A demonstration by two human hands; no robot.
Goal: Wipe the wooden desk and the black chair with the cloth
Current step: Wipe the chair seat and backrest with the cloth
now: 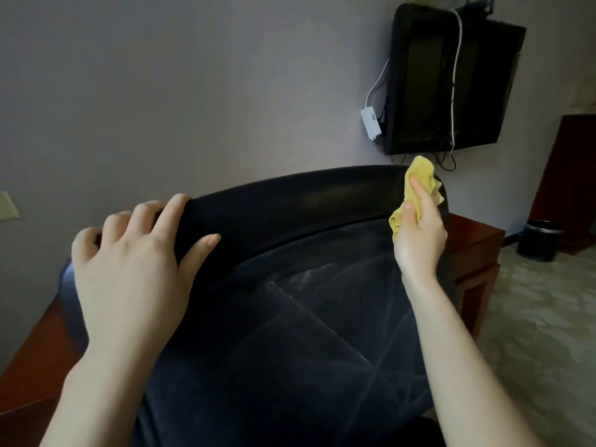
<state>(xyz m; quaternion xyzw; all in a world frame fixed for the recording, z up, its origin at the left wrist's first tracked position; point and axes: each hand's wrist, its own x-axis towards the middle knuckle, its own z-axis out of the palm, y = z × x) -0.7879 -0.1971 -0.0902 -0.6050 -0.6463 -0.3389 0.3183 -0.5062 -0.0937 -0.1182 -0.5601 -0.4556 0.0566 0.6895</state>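
Chair step in hand. Your left hand (pixel 129 262) is hooking over the top rail of the black chair (pixel 290 317), fingers curling behind the rim and thumb lying on the near face. It looks to be bracing the chair. Your right hand (pixel 419 233) is gripping the yellow cloth (pixel 419 175) in a bunch and holding it against the rail's corner. The two hands are sitting well apart, one at each end of the rail.

The wooden desk (pixel 474 246) is showing just beyond your right hand and again below your left forearm. You cannot tell from here whether it has been wiped.

Pale streaks and a dusty haze are lying on the back panel, below and between your hands, so that panel is probably wanting a pass.

Next move, as a judgement: draw the cloth along the rail toward your left hand, then down across the streaked panel. This calls for a firm left-hand brace in case the chair shifts, and a flatter cloth for fuller contact. The left hand will have to give way as the cloth arrives.
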